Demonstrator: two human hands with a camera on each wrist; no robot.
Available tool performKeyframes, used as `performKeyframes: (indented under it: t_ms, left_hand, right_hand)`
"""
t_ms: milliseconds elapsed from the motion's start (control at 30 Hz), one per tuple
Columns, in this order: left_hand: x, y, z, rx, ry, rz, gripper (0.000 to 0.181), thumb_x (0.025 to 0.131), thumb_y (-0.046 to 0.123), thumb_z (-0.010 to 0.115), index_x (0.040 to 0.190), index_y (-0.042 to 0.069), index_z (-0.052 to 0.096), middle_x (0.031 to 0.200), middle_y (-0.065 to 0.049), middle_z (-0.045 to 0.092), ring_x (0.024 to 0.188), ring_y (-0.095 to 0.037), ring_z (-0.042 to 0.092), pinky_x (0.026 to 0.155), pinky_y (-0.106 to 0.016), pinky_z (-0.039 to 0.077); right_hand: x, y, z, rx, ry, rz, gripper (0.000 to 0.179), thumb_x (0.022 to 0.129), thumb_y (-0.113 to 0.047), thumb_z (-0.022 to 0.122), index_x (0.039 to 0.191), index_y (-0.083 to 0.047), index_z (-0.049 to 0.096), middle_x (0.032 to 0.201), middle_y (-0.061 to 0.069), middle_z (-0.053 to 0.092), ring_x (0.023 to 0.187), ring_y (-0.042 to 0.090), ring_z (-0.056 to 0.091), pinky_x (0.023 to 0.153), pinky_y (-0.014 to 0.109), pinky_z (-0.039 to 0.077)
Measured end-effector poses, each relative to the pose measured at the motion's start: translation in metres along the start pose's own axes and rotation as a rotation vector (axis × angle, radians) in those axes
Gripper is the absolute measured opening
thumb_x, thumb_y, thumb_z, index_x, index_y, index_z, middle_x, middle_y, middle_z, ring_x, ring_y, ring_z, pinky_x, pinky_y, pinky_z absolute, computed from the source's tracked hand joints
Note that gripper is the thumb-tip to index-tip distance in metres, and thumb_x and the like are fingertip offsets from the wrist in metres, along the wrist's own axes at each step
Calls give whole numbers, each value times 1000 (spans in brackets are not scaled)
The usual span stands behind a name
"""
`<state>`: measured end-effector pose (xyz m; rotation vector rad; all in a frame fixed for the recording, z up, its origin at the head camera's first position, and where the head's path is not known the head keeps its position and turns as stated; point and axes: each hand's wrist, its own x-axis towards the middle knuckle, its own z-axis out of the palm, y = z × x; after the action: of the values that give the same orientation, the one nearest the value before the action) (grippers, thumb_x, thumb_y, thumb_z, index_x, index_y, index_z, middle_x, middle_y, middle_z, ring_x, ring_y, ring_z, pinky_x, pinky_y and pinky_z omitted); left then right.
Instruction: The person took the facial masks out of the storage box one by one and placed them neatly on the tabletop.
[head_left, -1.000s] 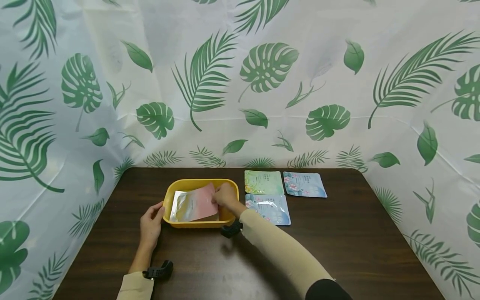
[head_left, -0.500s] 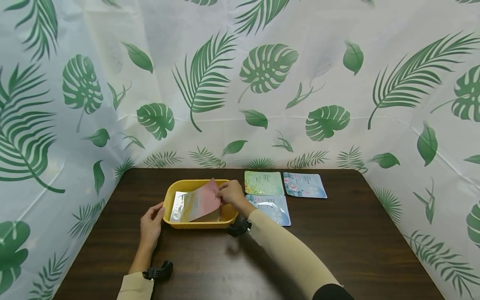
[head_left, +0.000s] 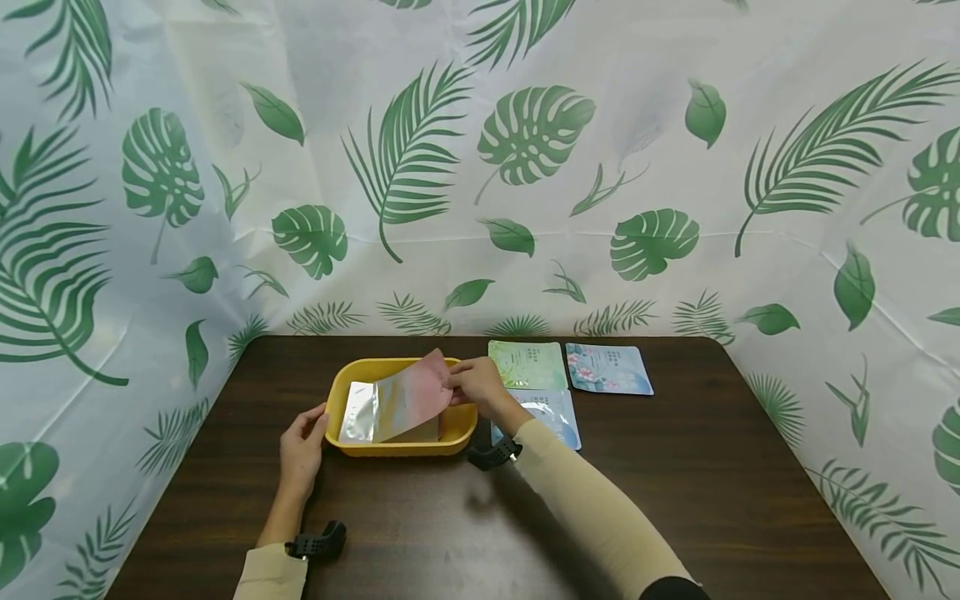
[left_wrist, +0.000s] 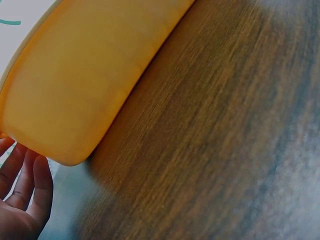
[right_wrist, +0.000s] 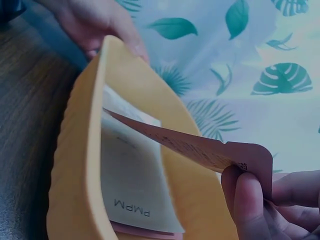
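While the left hand (head_left: 300,450), fingers bent, holds the bin (head_left: 401,450) by its left end, left of the frame's centre, the right hand (head_left: 482,387) pinches the pink sachet (head_left: 412,396) by its right edge, thumb against fingers. It slants up inside the bin.

Pink pkt (head_left: 422,394), ylw tub (head_left: 401,450).

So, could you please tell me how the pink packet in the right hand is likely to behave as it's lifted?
The pink packet is probably light, as it looks thin and the right hand just pinches it near one edge. It seems flexible but not limp, bowing gently without folding. Being flat, it's unlikely to roll.
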<state>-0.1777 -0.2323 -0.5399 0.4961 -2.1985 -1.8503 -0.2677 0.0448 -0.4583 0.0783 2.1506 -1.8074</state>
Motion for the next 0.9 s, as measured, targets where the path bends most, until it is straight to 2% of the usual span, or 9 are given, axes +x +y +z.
performKeyframes:
  t_ms: [167,367,667,900]
  left_hand:
    - [0,-1,0,0,-1,1,44,102,30,50,135,1,53,139,-17,53,92,10,50,76,-3,44]
    - [1,-3,-1,5,3,1,44,102,30,51,135,2,54,139,-17,53,92,10,49,76,-3,43]
    - [1,-2,0,12,5,9,43,102,30,51,134,3,55,137,-17,54,90,8,50,73,-6,44]
    - [-1,-1,0,19,7,11,44,102,32,51,134,2,55,136,-17,55,91,8,50,74,-5,44]
  right_hand:
    - [-1,-4,-7,53,4,37,22,88,0,65,108,8,69,78,11,68,55,13,66,63,35,59]
    - [-2,-4,-16,76,5,15,23,88,0,65,110,8,69,79,11,69,58,14,66,60,31,59]
    - [-3,-5,-31,113,-3,3,25,88,-2,67,111,7,68,77,7,70,58,12,66,68,35,60]
    - [-1,-10,-49,143,-13,-5,29,89,-3,66,116,7,66,75,2,69,59,11,66,60,27,58]
